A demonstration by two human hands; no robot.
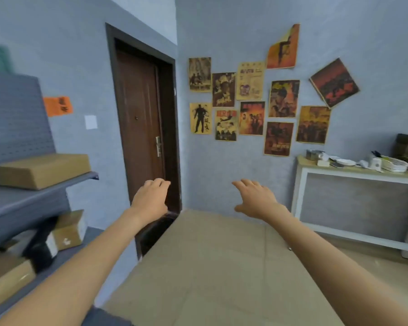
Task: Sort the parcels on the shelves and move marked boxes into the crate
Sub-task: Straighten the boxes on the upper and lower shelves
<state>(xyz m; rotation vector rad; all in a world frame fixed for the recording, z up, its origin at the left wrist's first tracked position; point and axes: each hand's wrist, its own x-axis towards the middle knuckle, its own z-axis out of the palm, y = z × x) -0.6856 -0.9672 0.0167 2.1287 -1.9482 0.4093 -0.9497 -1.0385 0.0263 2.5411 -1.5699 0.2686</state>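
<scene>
Reaching empty left hand (151, 196), right hand (257, 198) beside shelf edge (80, 177).

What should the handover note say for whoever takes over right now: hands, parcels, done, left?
Left hand: empty, fingers loosely curled, held out in the air in front of the door.
Right hand: empty, fingers spread, also in the air.
Parcels: flat cardboard box on the upper shelf. On the level below, a smaller box sits beside a black parcel. A brown parcel lies lowest.
Done: nothing is shown as moved. No crate is in view.
Left: find the crate, check the boxes for marks (none readable here), then sort and move them.
</scene>
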